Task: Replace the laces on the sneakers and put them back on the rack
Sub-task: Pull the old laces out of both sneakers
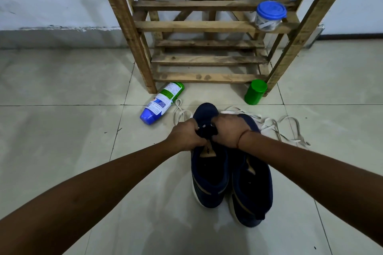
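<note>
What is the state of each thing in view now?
Left hand: grips dark lace.
Right hand: grips same lace.
Sneakers: on floor, side by side.
White laces: loose on floor.
Bottle: lying on side.
Green jar: upright, closed.
Blue-lidded jar: on rack, closed.

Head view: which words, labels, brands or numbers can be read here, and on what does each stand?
No text reads clearly.
Lying white, green and blue plastic bottle: printed label, too blurred to read.
Tan tongue tag of the navy sneaker on the bottle's side: small dark logo, too small to read.
Blue-lidded clear jar and green plastic jar: no print visible.
</note>
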